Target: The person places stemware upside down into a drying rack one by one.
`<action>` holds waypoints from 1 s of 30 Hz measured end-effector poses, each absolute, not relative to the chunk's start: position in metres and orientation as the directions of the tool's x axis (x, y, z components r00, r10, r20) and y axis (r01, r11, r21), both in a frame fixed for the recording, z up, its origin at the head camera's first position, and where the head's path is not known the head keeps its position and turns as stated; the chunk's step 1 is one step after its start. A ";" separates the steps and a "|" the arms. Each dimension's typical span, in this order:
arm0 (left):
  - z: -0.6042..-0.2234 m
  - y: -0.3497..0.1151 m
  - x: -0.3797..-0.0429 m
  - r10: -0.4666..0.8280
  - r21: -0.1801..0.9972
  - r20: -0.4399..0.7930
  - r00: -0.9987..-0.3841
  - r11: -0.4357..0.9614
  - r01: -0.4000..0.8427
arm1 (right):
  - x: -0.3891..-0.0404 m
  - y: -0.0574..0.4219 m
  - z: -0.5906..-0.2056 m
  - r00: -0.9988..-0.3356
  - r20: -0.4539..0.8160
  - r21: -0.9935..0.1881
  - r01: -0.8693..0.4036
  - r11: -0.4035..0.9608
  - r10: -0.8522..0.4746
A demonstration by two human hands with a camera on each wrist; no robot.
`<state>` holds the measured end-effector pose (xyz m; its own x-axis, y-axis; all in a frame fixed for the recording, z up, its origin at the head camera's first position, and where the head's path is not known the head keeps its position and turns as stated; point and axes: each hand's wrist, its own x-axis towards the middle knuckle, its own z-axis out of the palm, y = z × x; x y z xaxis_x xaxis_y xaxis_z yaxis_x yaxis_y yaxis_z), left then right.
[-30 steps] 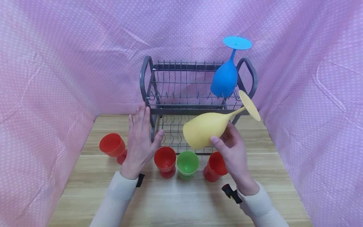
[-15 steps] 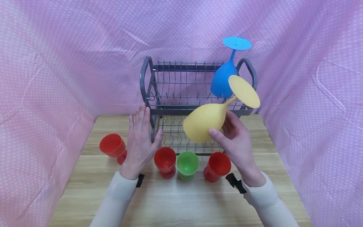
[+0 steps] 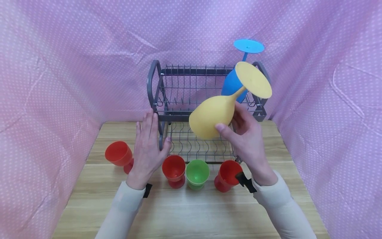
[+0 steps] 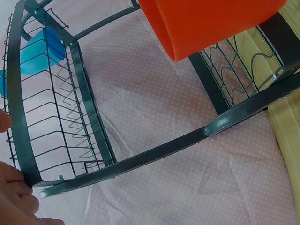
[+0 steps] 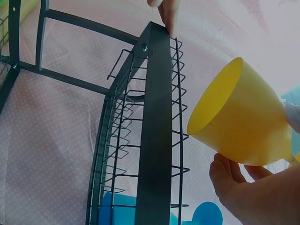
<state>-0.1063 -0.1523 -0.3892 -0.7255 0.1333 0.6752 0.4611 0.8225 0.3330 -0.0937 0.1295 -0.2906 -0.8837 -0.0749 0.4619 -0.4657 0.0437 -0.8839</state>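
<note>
My right hand (image 3: 249, 142) grips a yellow plastic wine goblet (image 3: 213, 116) by its bowl, thumb on the near side. The goblet is tilted, its foot up to the right and its mouth down to the left. In the right wrist view the goblet's bowl (image 5: 248, 122) hangs apart from the dark bar of the dish rack (image 5: 157, 117). My left hand (image 3: 147, 147) lies with straight fingers against the rack's left front corner. A blue goblet (image 3: 230, 84) leans upside down in the upper tier of the rack (image 3: 185, 118), partly hidden by the yellow foot.
Before the rack stand a red cup (image 3: 174, 166), a green cup (image 3: 197, 171) and another red cup (image 3: 229, 171). A third red cup (image 3: 117, 153) is left of my left hand. The lower wire tier (image 3: 188, 142) sits on the wooden table (image 3: 191, 212); pink dotted cloth (image 3: 89, 66) surrounds it.
My right hand has raised the yellow goblet toward the upper tier and turned its foot upward, so that it now overlaps the blue goblet in view. The left hand stays in place.
</note>
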 end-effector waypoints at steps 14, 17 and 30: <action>-0.390 -0.153 -0.107 0.132 0.330 0.680 -0.721 0.823 0.462 | -0.116 0.120 -0.272 -0.837 0.547 -0.837 -0.547 -0.007 -0.022; -0.391 -0.153 -0.107 0.131 0.331 0.681 -0.720 0.823 0.462 | -0.121 0.118 -0.269 -0.823 0.568 -0.823 -0.568 -0.006 -0.002; -0.390 -0.153 -0.107 0.138 0.327 0.679 -0.721 0.823 0.464 | -0.147 0.113 -0.261 -0.807 0.590 -0.807 -0.590 0.025 0.026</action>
